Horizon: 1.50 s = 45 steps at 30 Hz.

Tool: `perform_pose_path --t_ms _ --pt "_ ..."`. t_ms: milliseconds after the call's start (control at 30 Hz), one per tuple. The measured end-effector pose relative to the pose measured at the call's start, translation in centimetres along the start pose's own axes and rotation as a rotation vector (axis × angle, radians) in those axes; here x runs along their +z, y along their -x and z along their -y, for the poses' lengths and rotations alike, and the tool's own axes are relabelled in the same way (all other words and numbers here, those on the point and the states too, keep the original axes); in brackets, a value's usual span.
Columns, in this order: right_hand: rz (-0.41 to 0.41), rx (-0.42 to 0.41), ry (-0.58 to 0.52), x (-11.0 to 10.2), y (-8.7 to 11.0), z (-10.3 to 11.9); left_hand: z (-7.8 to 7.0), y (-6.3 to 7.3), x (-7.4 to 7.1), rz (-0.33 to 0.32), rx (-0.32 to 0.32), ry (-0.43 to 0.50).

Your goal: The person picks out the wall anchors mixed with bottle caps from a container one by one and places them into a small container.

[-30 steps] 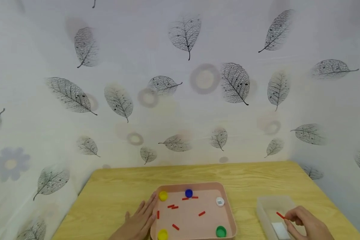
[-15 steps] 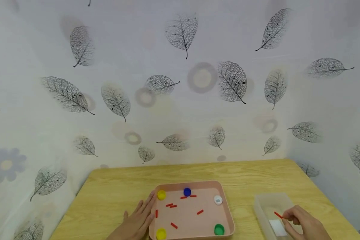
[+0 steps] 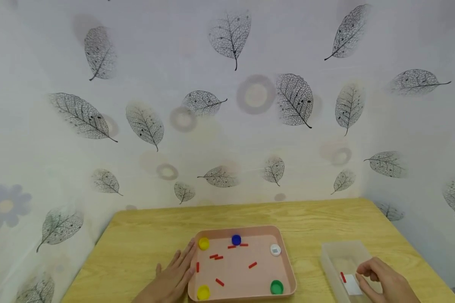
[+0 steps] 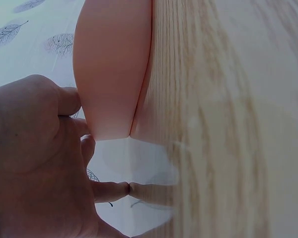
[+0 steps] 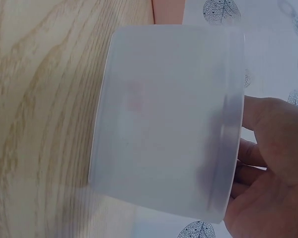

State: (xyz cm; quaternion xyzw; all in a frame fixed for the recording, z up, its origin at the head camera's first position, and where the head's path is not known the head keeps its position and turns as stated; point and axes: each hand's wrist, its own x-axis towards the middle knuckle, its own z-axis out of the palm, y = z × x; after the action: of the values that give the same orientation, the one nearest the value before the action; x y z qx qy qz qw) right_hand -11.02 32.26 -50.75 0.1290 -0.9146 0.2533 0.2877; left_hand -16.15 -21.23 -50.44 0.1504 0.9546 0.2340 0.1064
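Note:
My left hand (image 3: 172, 275) lies beside the pink tray (image 3: 235, 275), its straight fingers against the left wall. The left wrist view has the thumb and fingers along the tray's outer side (image 4: 111, 74). Over the translucent box (image 3: 329, 269) at the right is my right hand (image 3: 386, 280), fingers bent, thumb and forefinger tips close together with nothing between them. A short red stick (image 3: 343, 277) lies inside the box by a white square (image 3: 352, 285). In the right wrist view the box wall (image 5: 164, 129) hides my fingertips, and a faint red patch shows through.
Inside the tray are two yellow caps (image 3: 203, 243), a blue cap (image 3: 236, 240), a white cap (image 3: 275, 250) and a green cap (image 3: 277, 287). Several red sticks (image 3: 252, 265) lie scattered between them. A wooden table (image 3: 148, 235) bears everything, with a leaf-patterned wall covering behind.
The red stick that my right finger and thumb pinched is let go and now lies in the box. My left hand stays at the tray; the head view shifts slightly.

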Motion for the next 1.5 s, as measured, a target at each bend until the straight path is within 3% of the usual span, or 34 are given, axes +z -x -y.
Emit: perform_pose_path --t_ms 200,600,900,1100,1500 --pt "0.01 0.003 0.022 0.1 -0.2 0.2 0.0 0.1 0.0 -0.006 -0.004 -0.013" --pt "0.014 -0.082 -0.023 0.5 -1.3 1.5 -0.1 0.2 -0.1 0.01 -0.017 -0.02" --pt "-0.011 -0.199 -0.053 0.8 -2.6 3.0 -0.1 0.3 -0.2 0.008 -0.004 -0.01" --pt "-0.005 -0.269 -0.147 1.5 -3.4 4.1 -0.1 0.4 -0.1 0.004 0.007 -0.017" --pt "0.036 -0.249 -0.187 2.8 -6.1 8.1 -0.2 0.4 -0.2 -0.01 0.004 -0.02"
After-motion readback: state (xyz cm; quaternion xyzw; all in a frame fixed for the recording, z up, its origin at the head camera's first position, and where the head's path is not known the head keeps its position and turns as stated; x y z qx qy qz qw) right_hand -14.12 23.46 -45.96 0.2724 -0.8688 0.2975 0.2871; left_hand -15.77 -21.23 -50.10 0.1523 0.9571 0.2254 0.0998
